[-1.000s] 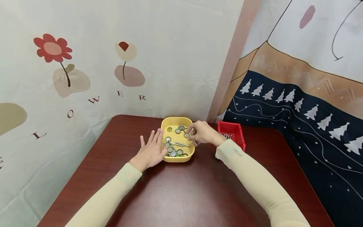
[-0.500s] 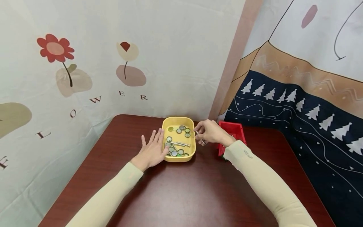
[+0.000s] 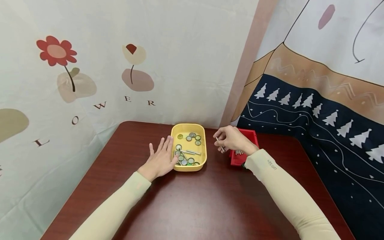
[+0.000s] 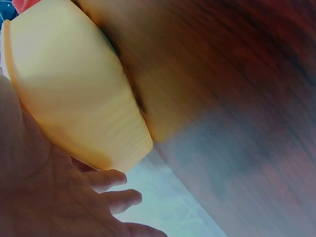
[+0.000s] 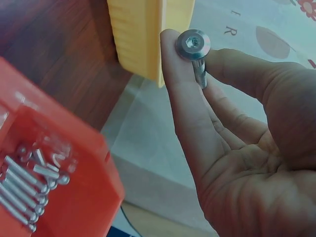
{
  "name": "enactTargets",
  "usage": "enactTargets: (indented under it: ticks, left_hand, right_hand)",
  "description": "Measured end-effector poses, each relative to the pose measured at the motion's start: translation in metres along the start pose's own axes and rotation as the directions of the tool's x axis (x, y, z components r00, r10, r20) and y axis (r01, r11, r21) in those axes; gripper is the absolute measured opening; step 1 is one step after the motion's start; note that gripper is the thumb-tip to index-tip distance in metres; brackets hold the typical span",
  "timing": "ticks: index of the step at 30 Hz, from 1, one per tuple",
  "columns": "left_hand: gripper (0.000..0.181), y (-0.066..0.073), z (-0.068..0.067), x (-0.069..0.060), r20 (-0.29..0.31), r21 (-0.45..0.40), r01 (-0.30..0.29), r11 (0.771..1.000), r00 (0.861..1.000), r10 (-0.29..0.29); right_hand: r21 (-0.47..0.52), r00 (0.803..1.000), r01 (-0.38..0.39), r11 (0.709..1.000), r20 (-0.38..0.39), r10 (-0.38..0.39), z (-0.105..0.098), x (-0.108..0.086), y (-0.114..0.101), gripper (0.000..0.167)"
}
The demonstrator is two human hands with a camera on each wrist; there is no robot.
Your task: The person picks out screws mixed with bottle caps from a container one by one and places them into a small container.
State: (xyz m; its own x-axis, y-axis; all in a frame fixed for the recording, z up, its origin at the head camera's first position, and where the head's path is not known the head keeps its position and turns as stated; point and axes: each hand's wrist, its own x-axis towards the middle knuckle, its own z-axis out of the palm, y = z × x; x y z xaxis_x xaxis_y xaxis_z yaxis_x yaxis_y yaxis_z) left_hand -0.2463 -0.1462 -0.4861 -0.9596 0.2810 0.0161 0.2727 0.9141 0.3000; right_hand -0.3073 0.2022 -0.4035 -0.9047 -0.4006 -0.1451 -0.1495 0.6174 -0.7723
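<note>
"Across a reddish-brown table (image 3: 183, 206), a yellow tray (image 3: 206, 146) stands left of a smaller red bin (image 3: 239, 162). Only the left wrist camera catches the tray's sloping outer wall, screened overhead by the left hand (image 3: 160, 160)."

"And each hand's grip?"

"Left relaxed, fingers straight and spread against the tray's side. The right hand (image 3: 233, 139) pinches a bolt (image 5: 193, 44) between thumb and finger, its fingertips between tray and bin."

"What divides the other views?"

"Overhead alone: round caps (image 3: 189, 138) inside the tray. Right wrist alone: spare bolts (image 5: 25, 173) clearly lined up in the bin, and the pinched bolt's hex recess."
</note>
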Motion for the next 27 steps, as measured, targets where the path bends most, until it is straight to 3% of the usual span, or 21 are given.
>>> enactTargets:
  ticks: [7,27]
  left_hand:
    - [0.089,0.000,0.001,0.001,0.009,0.003,0.001,1.000,1.000,-0.001]
    - [0.089,-0.001,0.000,0.000,0.018,-0.004,0.001,1.000,1.000,-0.001]
  right_hand:
    - [0.009,0.999,-0.031,0.999,-0.014,0.032,-0.011,-0.005,0.009,0.033]
    - [-0.098,0.994,-0.028,0.995,-0.106,0.018,-0.038,-0.017,0.032,0.033]
